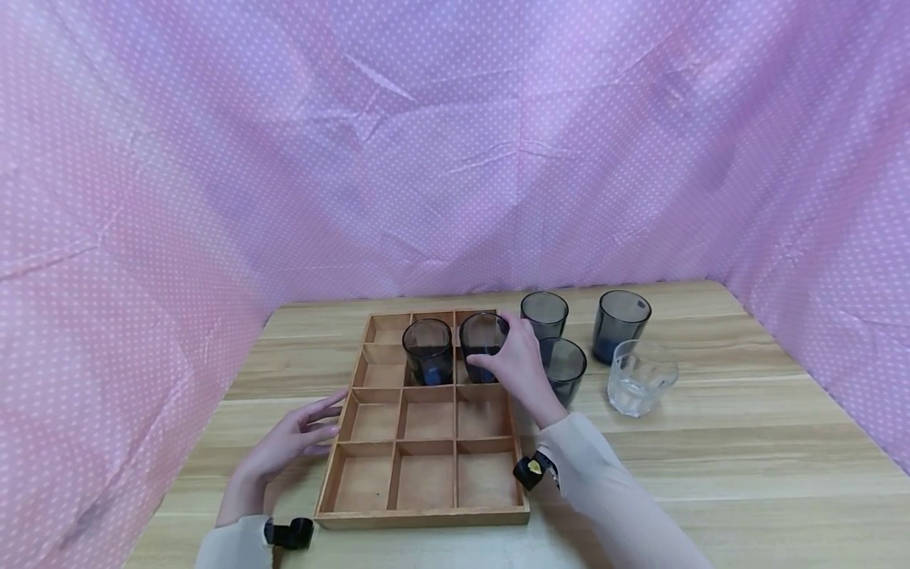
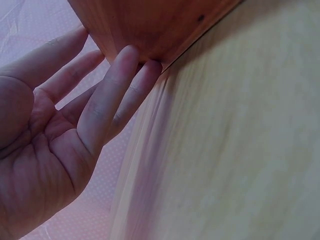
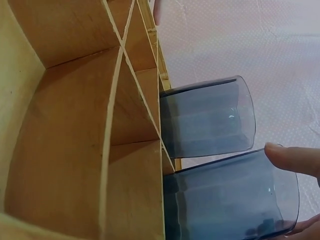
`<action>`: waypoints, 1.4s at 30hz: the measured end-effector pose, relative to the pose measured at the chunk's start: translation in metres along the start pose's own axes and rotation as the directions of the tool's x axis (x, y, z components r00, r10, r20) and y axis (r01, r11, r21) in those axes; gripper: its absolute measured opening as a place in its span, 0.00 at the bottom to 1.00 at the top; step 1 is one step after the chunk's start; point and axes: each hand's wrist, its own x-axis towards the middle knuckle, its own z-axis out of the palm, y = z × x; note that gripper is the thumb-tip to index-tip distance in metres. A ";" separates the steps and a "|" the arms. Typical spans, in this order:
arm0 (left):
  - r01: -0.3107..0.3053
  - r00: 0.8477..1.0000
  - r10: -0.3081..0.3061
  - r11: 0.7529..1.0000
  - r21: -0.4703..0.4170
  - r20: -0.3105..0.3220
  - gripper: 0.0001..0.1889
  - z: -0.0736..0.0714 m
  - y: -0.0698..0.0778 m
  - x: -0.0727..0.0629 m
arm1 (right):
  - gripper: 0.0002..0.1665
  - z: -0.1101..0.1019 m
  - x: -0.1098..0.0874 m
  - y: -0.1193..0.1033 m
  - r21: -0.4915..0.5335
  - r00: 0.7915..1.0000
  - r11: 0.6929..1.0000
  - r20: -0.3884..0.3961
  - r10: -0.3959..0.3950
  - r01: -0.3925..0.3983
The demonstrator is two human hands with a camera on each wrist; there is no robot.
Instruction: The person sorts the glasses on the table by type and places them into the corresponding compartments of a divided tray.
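1. Nearest, the left grip (image 1: 291, 438) is spread wide and holds nothing; its fingers touch the left wall of the wooden box (image 1: 426, 519). A light, steady touch should be enough to keep the box from sliding.
2. The box lies flat on the counter (image 1: 746, 450), 3 compartments across and 4 deep, its longer sides running away from the person.
3. Right of the box stand a clear glass (image 1: 642, 383) and, nearer the box, a dark tumbler (image 1: 565, 367).
4. The right grip (image 1: 517, 359) holds the smoky glass (image 1: 485, 336) near its rim, thumb and fingers on opposite sides. This glass is in the right column, row 3 from the near edge; whether its base meets the floor cannot be told.
5. To do this well, I would keep the pinch gentle, lower straight down clear of the dividers, and let go only once the base sits flat.
6. Its mouth points up and its long axis is close to vertical, roughly parallel to the neighbouring glass (image 1: 428, 352) in the middle column, same row.
7. Farther right and back stand 2 more dark glasses (image 1: 620, 328).
8. Behind everything hangs dotted cloth (image 1: 455, 174).
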 end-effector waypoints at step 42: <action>-0.004 1.000 0.004 1.000 -0.003 0.003 0.33 0.001 0.000 0.000 | 0.44 -0.012 0.011 0.046 0.325 0.971 0.945 0.209 -0.116 0.043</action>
